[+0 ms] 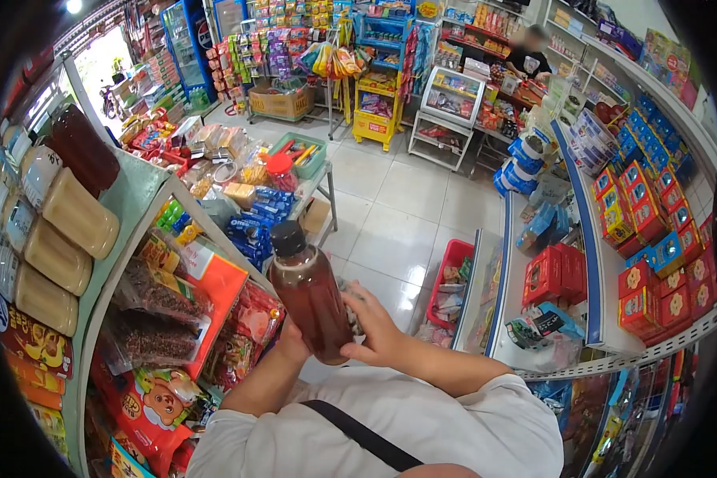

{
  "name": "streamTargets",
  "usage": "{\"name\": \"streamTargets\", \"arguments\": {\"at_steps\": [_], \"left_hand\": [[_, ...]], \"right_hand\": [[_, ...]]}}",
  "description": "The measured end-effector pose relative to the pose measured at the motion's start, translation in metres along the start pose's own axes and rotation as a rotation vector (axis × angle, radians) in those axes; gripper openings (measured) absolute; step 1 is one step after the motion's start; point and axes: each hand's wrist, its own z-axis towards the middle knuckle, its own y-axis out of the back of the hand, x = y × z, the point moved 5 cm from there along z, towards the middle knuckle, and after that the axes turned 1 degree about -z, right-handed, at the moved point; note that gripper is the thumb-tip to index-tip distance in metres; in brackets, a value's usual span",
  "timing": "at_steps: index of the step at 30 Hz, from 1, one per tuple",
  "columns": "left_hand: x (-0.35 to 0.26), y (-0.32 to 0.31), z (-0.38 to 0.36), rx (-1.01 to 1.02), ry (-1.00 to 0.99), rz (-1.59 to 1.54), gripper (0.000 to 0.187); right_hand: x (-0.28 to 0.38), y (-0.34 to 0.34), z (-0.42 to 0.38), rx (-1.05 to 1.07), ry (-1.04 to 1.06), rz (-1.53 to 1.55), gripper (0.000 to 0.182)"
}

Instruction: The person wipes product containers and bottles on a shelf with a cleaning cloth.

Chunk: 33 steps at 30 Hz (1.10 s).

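Observation:
A clear bottle of reddish-brown liquid (311,296) with a black cap is held tilted in front of the chest. My left hand (293,338) grips its lower left side, with most of the fingers hidden behind it. On the right side, my right hand (370,325) is wrapped round the bottle, thumb near its base. Another dark red-brown bottle (84,147) lies on the left shelf, above several bottles of beige contents (60,256).
The green-edged left shelf (135,187) stands close. Ahead is a table of packaged goods with a green basket (307,151). A red basket (456,263) sits on the floor. Shelves with red boxes (543,275) line the right. A person (528,60) is at the back.

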Motion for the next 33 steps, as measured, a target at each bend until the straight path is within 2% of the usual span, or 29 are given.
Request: {"name": "streamTargets", "arguments": {"at_steps": [2, 5, 8, 11, 12, 13, 15, 17, 19, 23, 26, 27, 30, 32, 33], "left_hand": [[0.0, -0.001, 0.001, 0.009, 0.036, -0.032, 0.095], [0.003, -0.004, 0.002, 0.029, 0.08, -0.128, 0.095], [0.007, 0.004, -0.005, 0.013, 0.123, -0.12, 0.095], [0.009, 0.009, -0.011, 0.017, 0.198, 0.015, 0.095], [0.009, 0.01, -0.013, 0.023, 0.223, 0.07, 0.095], [0.008, 0.012, -0.014, 0.033, 0.172, 0.211, 0.091], [0.01, 0.019, -0.014, 0.058, 0.068, 0.495, 0.082], [0.002, 0.015, -0.011, 0.028, -0.066, 0.757, 0.071], [-0.006, 0.009, -0.008, 0.011, -0.151, 0.84, 0.066], [-0.005, 0.007, 0.0, 0.046, -0.204, 0.99, 0.062], [0.02, 0.023, -0.002, 0.193, 0.152, 0.455, 0.066], [0.023, 0.03, -0.003, 0.192, 0.246, 0.436, 0.071], [0.031, 0.028, -0.01, 0.155, 0.495, 0.282, 0.07], [0.042, 0.036, -0.011, 0.116, 0.518, 0.154, 0.066], [0.042, 0.038, -0.01, 0.092, 0.542, 0.08, 0.064]], "right_hand": [[0.002, 0.001, 0.002, 0.026, 0.109, -0.206, 0.08], [0.016, 0.005, 0.013, 0.084, 0.023, -0.311, 0.09], [0.014, 0.002, 0.014, -0.022, -0.087, -0.108, 0.098], [0.024, 0.013, 0.017, -0.237, 0.062, -0.213, 0.102], [0.016, 0.011, 0.017, -0.202, -0.019, -0.021, 0.102], [0.006, 0.006, 0.015, -0.166, -0.101, 0.171, 0.103], [-0.002, -0.003, 0.011, -0.174, -0.111, 0.509, 0.099], [-0.002, 0.001, 0.011, -0.243, -0.065, 0.557, 0.096], [0.0, 0.004, 0.012, -0.303, -0.01, 0.56, 0.094], [0.026, 0.012, 0.02, -0.285, 0.221, 0.325, 0.095], [0.026, 0.01, 0.017, -0.255, 0.364, 0.285, 0.099], [0.028, 0.01, 0.016, -0.244, 0.366, 0.325, 0.099], [0.035, 0.011, 0.014, -0.203, 0.366, 0.388, 0.098], [0.037, 0.01, 0.015, -0.172, 0.357, 0.35, 0.097], [0.035, 0.01, 0.015, -0.111, 0.24, 0.302, 0.093]]}}
